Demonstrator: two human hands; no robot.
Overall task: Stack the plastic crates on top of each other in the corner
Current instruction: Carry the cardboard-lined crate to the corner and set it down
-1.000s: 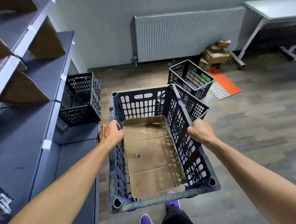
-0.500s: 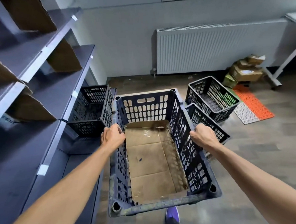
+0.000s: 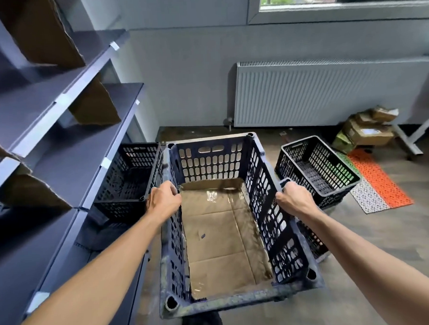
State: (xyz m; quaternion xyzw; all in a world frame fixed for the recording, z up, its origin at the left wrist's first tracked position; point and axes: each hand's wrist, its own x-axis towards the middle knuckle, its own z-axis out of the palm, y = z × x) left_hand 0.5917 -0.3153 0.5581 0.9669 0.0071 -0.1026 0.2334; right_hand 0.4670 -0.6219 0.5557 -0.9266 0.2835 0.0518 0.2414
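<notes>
- the dark blue plastic crate (image 3: pixel 240 300) is held off the floor in front of the person, long side pointing toward the room's corner.
- its walls are a grid of rounded slots with a handle cut-out in the far end; the rim is scuffed and has a round socket at each corner.
- a creased sheet of brown cardboard (image 3: pixel 222 236) lines its bottom, with a shiny strip of tape near the far edge.
- the left hand (image 3: pixel 163 202) grips the left rim, fingers (image 3: pixel 170 188) curled over it; the right hand (image 3: pixel 295 199) grips the right rim, fingers (image 3: pixel 288 187) clenched round it.
- a black mesh crate (image 3: pixel 130 181) sits by the foot of the grey shelving (image 3: pixel 56 101), just left of the held crate's far end.
- a second black crate (image 3: pixel 318 169) stands on the wood-look floor (image 3: pixel 386 240) to the right; another crate (image 3: pixel 312 241) below the right forearm is mostly hidden.
- beyond them are a ribbed white radiator (image 3: pixel 329 91), crumpled cardboard boxes (image 3: pixel 365 129) and an orange perforated mat (image 3: pixel 378 181).
- the upper shelves are cut off by the frame.
</notes>
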